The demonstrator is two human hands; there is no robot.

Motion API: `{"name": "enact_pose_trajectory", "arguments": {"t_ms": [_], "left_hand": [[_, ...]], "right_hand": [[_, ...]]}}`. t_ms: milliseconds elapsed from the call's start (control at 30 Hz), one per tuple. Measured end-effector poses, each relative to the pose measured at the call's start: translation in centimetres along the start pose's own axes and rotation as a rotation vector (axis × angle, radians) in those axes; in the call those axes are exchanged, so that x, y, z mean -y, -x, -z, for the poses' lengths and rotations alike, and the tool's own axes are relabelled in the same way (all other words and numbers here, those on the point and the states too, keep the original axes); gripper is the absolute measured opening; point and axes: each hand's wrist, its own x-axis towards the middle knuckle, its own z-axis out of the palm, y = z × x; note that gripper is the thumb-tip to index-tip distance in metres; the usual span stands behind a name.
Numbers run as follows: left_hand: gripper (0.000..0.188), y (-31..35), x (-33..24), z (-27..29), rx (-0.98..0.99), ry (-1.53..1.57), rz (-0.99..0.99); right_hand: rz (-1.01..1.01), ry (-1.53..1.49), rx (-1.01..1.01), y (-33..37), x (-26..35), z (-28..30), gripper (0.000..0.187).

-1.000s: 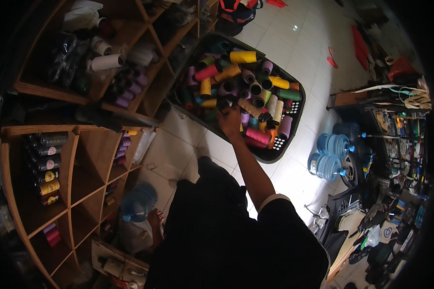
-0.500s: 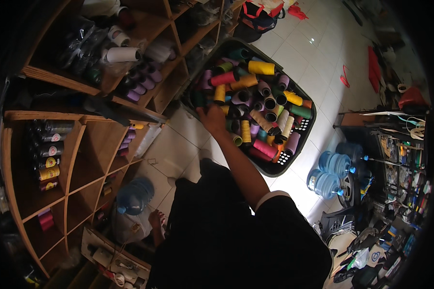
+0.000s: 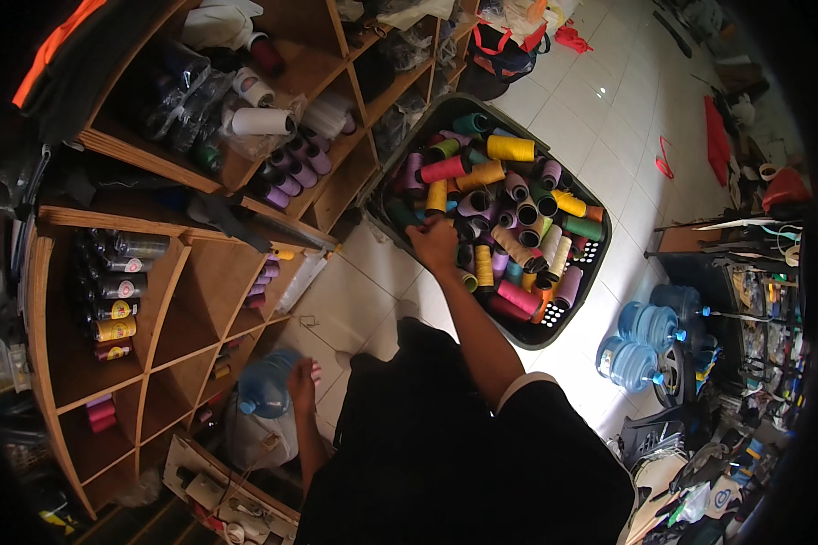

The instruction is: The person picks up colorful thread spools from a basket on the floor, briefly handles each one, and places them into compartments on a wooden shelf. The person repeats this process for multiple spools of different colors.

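Reaching into the left part of a dark plastic basket (image 3: 516,342) is my right hand (image 3: 434,243). Its fingers are curled down among thread spools, and whatever they grip is hidden. Just beyond the fingertips stands a yellow thread spool (image 3: 436,195), with a pinkish-red spool (image 3: 445,170) and a bright yellow one (image 3: 511,148) farther off. Purple, green, beige and orange spools lie jumbled around them. My left hand (image 3: 303,383) hangs in the air at lower left, fingers loosely bent and apart, holding nothing. Behind it is a blue water jug (image 3: 265,386).
Wooden cubbyhole shelves (image 3: 177,309) with spools rise along the left. Several blue water jugs (image 3: 629,363) stand on the right, beside a cluttered rack (image 3: 754,309). A dark bag with red straps (image 3: 511,56) sits beyond the basket on the tiled floor (image 3: 582,109).
The view has shifted, so everything sits lower and farther right. My right hand has moved slightly right over the spools. My left hand has risen and now overlaps the jug.
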Motion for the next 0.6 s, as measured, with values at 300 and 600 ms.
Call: {"name": "enact_pose_trajectory", "arguments": {"t_ms": [300,600], "left_hand": [[0.034,6.5,-22.4,-11.2,0.531,-0.058,-0.54],[0.039,10.8,-26.6,-13.8,0.761,0.161,-0.587]], "right_hand": [[0.161,-0.742,0.48,4.7,4.2,14.3,0.031],[0.599,-0.536,0.389,9.9,11.0,19.9,0.043]]}}
